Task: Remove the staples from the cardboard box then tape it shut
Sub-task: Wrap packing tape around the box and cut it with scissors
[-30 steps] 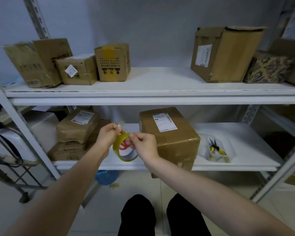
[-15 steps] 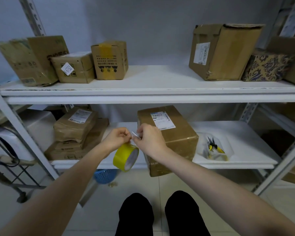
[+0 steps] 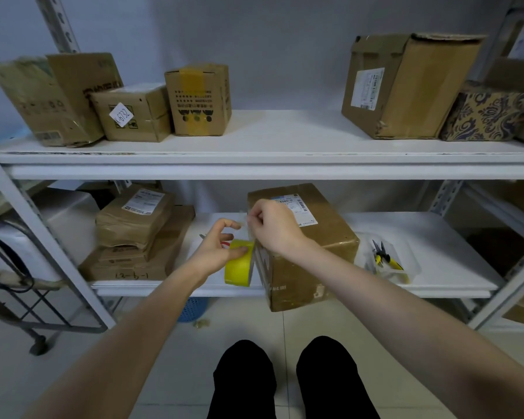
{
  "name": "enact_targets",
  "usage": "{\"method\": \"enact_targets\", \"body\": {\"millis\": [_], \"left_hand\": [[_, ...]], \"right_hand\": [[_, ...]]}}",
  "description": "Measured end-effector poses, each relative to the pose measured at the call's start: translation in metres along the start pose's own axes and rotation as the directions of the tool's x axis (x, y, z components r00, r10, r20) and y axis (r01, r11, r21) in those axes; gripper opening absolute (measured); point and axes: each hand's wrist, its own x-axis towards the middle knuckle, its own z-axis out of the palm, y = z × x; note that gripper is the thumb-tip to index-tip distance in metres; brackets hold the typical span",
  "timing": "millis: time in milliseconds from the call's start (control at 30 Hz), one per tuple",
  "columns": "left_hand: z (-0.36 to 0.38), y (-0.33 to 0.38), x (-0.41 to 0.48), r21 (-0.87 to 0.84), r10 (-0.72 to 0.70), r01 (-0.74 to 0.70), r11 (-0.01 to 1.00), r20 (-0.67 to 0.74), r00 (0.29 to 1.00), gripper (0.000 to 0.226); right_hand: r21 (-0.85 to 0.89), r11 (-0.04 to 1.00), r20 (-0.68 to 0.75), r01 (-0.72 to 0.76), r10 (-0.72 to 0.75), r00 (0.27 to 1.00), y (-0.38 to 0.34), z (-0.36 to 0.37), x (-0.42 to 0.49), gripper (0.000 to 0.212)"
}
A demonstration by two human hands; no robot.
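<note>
Braces the tape roll (image 3: 238,266) in the left hand's (image 3: 215,252) grip, thumb on its rim, against the pull. Pinches the tape end (image 3: 250,232) in the right hand's (image 3: 273,228) grip at the roll's 12 o'clock. Has the cardboard box (image 3: 309,261) just at 3 o'clock, overhanging the shelf (image 3: 436,267), probably for reach.

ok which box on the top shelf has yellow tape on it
The small upright box, third from the left; the others show no yellow tape.
</note>
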Motion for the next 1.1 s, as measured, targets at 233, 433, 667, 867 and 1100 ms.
{"method": "enact_targets", "body": {"millis": [233,433,667,867,1100], "left_hand": [[-0.012,0.006,0.01,-0.099,-0.035,0.045,0.994,0.105,0.994,0.082],[-0.009,0.026,0.024,0.288,-0.188,0.137,0.948,0.157,0.969,0.021],[-0.013,0.034,0.035,0.564,-0.183,0.027,0.825,0.221,0.958,0.029],[-0.021,0.033,0.036,0.559,-0.117,-0.046,0.828,0.252,0.961,0.019],[-0.002,0.044,0.046,0.565,-0.13,-0.012,0.825,0.211,0.969,0.013]], "right_hand": [[-0.058,0.987,0.035,-0.152,0.155,0.987,0.022,-0.027,0.019,0.016],[-0.009,0.99,0.004,-0.14,0.14,0.99,0.031,-0.027,0.017,0.019],[0.058,0.988,-0.076,-0.144,0.148,0.986,0.036,-0.027,0.007,0.01],[0.077,0.981,-0.118,-0.18,0.188,0.975,0.042,-0.03,-0.002,0.013],[0.186,0.909,-0.029,-0.372,0.384,0.923,0.07,-0.032,-0.011,0.016]]}}
